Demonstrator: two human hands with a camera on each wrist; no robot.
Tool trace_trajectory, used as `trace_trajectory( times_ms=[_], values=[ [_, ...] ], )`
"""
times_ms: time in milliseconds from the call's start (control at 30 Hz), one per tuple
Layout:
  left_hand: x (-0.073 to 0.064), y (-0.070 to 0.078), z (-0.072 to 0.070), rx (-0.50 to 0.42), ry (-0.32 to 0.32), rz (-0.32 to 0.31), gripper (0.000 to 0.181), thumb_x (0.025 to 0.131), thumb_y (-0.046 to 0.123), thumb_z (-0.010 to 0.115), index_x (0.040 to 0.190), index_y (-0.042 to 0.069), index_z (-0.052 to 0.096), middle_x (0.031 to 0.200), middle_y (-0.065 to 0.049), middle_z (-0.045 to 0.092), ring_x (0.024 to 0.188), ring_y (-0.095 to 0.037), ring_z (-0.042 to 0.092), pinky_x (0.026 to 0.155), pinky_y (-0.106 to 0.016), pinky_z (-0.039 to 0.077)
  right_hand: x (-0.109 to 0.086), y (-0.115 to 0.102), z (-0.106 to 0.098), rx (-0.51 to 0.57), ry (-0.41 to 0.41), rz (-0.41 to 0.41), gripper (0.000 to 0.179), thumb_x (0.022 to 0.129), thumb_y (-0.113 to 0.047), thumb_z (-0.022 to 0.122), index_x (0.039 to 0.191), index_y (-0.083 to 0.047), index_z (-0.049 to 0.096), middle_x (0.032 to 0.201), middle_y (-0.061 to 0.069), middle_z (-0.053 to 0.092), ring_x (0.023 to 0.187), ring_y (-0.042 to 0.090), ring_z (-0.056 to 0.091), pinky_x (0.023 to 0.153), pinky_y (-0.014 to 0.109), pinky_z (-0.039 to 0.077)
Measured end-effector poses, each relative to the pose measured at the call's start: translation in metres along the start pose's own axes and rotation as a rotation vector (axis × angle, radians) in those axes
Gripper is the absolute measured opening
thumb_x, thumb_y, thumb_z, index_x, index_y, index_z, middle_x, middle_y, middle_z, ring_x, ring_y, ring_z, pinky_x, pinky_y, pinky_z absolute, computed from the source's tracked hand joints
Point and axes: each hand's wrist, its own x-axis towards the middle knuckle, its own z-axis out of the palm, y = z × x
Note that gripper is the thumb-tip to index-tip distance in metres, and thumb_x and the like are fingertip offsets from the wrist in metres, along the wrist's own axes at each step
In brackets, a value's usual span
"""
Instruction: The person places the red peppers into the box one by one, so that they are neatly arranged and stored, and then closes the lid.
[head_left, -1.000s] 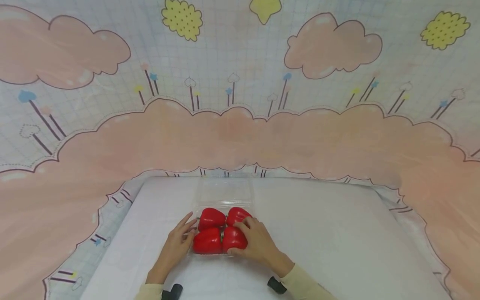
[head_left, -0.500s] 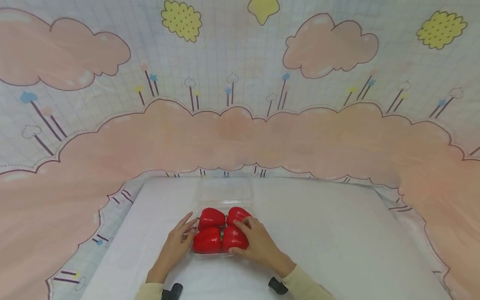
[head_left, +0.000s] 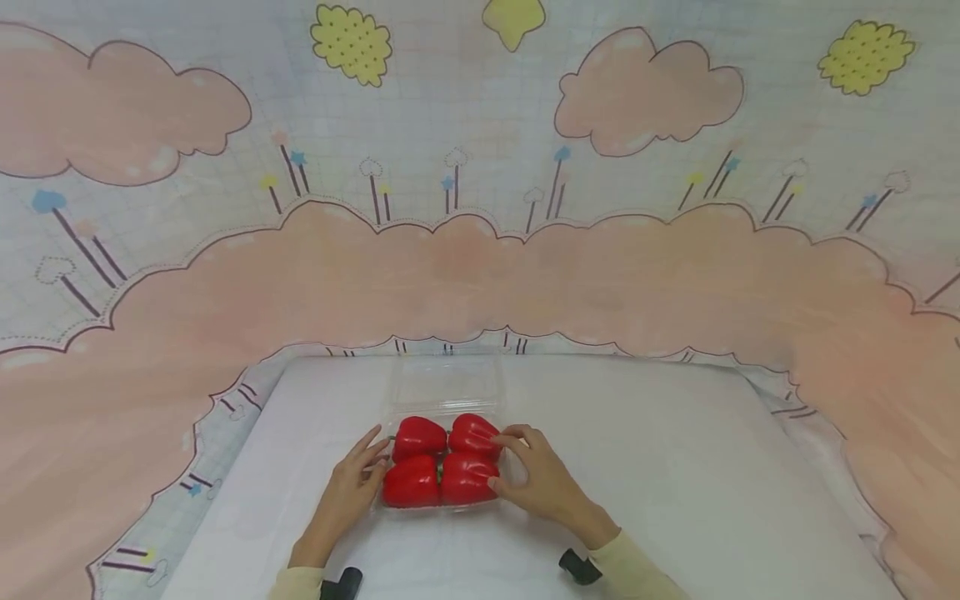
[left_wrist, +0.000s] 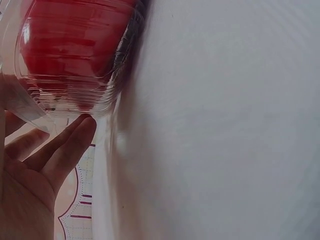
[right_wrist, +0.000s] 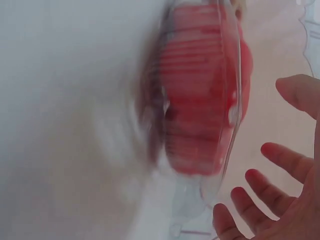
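Note:
Several red bell peppers fill a clear plastic clamshell box in the head view: front left (head_left: pixel 410 483), front right pepper (head_left: pixel 468 479), back right pepper (head_left: pixel 474 435), back left pepper (head_left: pixel 420 437). The box's lid (head_left: pixel 447 383) lies folded back behind them. At the box's left side rests my left hand (head_left: pixel 351 487), its extended fingertips (left_wrist: pixel 89 124) against the ribbed plastic wall (left_wrist: pixel 70 97) in the left wrist view. My right hand (head_left: pixel 546 479) hovers beside the right-hand peppers, thumb and fingers spread. In the right wrist view those fingers (right_wrist: pixel 272 190) are apart from the box (right_wrist: pixel 195 90) and hold nothing.
A white-covered table (head_left: pixel 645 467) lies under the box and both hands. Behind and around it hangs a cloth (head_left: pixel 540 283) printed with clouds. Black straps with a small dark device (head_left: pixel 579 567) sit at the right wrist; a similar device (head_left: pixel 342 583) is at the left.
My right hand has let go of the front right pepper and drawn back to the right. The left hand stays at the box's left side. The head view has shifted slightly.

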Motion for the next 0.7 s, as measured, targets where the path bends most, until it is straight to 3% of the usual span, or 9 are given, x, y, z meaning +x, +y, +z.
trace_trajectory(
  times_ms=[300, 533, 700],
  values=[
    [0.000, 0.002, -0.002, 0.006, -0.022, -0.045, 0.045, 0.094, 0.005, 0.062, 0.138, 0.004, 0.055, 0.149, -0.017, 0.048, 0.108, -0.034, 0.069, 0.085, -0.038, 0.060, -0.009, 0.024, -0.012, -0.007, 0.070, 0.013, 0.050, 0.082, -0.032, 0.074, 0.127, -0.015, 0.061, 0.129, 0.003, 0.055, 0.122, 0.024, 0.055, 0.101, 0.050, 0.053],
    [0.000, 0.005, -0.002, 0.003, -0.034, -0.061, 0.045, 0.094, 0.005, 0.061, 0.139, 0.004, 0.055, 0.150, -0.017, 0.047, 0.109, -0.034, 0.069, 0.086, -0.039, 0.060, -0.023, 0.038, -0.020, -0.041, 0.072, 0.049, 0.046, 0.082, -0.032, 0.075, 0.124, -0.017, 0.064, 0.129, -0.001, 0.055, 0.123, 0.022, 0.055, 0.104, 0.048, 0.052],
    [0.001, 0.003, -0.002, -0.001, -0.044, -0.057, 0.044, 0.095, 0.005, 0.060, 0.139, 0.004, 0.055, 0.151, -0.016, 0.046, 0.110, -0.033, 0.069, 0.088, -0.039, 0.059, -0.033, 0.041, -0.030, -0.071, 0.057, -0.007, 0.047, 0.082, -0.034, 0.075, 0.124, -0.017, 0.064, 0.130, 0.001, 0.055, 0.121, 0.022, 0.056, 0.100, 0.049, 0.054]
  ],
)
